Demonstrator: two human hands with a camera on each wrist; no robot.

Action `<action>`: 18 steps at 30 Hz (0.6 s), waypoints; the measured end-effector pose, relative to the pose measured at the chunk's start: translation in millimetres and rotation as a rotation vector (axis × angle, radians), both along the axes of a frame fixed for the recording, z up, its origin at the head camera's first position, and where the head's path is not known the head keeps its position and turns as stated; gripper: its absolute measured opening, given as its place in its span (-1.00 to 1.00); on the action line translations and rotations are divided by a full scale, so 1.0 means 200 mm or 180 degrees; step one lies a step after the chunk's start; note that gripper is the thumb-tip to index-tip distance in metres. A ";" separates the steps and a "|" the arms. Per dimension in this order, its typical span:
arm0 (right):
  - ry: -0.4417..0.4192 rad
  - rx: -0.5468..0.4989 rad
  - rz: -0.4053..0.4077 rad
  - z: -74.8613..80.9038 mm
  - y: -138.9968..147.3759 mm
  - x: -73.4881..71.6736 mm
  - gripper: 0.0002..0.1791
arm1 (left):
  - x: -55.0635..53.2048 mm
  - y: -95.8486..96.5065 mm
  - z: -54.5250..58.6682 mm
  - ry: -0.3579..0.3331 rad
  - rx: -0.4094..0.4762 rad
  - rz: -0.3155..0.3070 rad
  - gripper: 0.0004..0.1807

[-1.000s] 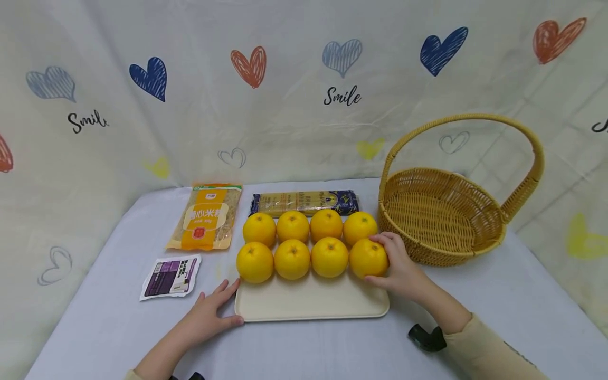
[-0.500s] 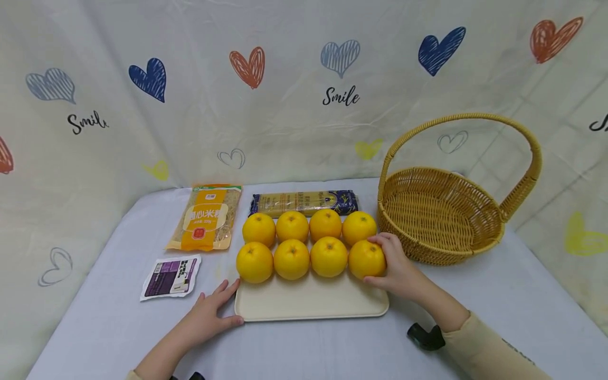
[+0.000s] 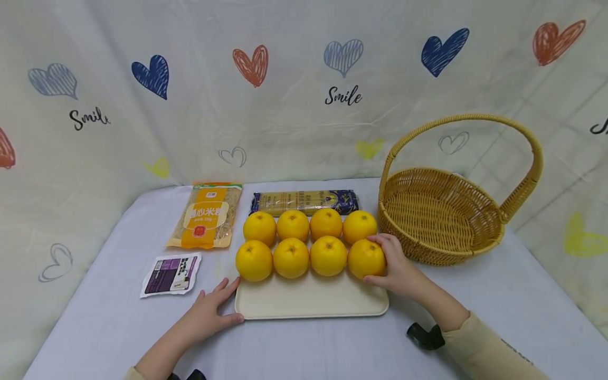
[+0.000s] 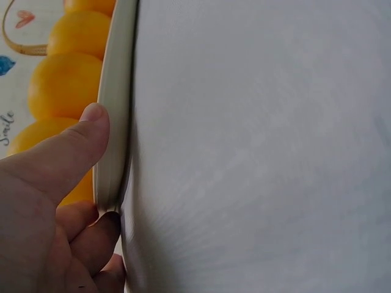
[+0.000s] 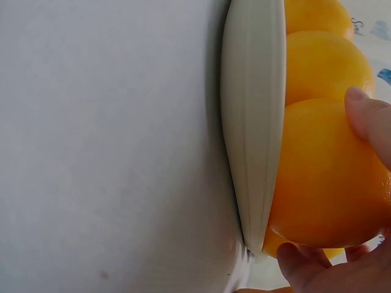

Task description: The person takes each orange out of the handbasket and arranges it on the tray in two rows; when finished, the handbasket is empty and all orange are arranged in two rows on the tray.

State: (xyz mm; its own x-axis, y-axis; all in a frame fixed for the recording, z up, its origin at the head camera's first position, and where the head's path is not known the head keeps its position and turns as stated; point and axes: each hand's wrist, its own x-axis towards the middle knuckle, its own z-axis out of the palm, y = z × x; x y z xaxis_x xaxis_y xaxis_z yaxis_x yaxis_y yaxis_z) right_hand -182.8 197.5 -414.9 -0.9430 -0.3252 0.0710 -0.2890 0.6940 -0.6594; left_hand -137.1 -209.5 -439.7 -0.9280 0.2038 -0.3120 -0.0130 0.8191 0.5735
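Note:
Yellow-orange oranges stand in two rows on a cream rectangular tray (image 3: 311, 303) in the head view. My right hand (image 3: 399, 269) grips the front-row orange (image 3: 367, 259) at the right end, thumb on its near side and fingers on its far side. In the right wrist view this orange (image 5: 330, 177) sits between thumb and fingers, beside the tray's wall (image 5: 253, 110). My left hand (image 3: 206, 314) rests at the tray's left edge with fingers spread, the thumb touching the near corner. The left wrist view shows the thumb against the tray rim (image 4: 116, 104).
A wicker basket (image 3: 427, 253) with a tall handle stands right of the tray. Behind the oranges lies a noodle packet (image 3: 304, 202). A yellow food bag (image 3: 204, 216) and a small purple-white packet (image 3: 171, 274) lie left on the white tablecloth (image 3: 304, 351).

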 end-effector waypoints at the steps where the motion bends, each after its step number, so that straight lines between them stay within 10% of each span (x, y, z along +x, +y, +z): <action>1: -0.0004 0.0005 -0.0002 0.00 0.00 0.00 -0.13 | 0.00 0.00 0.00 -0.0005 -0.0002 -0.0001 -0.04; 18: 0.0286 0.0097 -0.0014 0.00 0.02 0.04 0.08 | 0.00 0.01 0.04 -0.0108 -0.0421 -0.0187 -0.03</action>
State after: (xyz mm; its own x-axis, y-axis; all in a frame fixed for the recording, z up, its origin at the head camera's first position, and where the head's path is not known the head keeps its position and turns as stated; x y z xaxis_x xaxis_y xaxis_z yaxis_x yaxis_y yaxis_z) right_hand -175.5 201.4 -415.4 -0.9346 -0.3244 0.1456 -0.3431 0.7148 -0.6095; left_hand -137.6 -207.2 -431.0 -0.9041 0.2126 -0.3708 0.0198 0.8874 0.4605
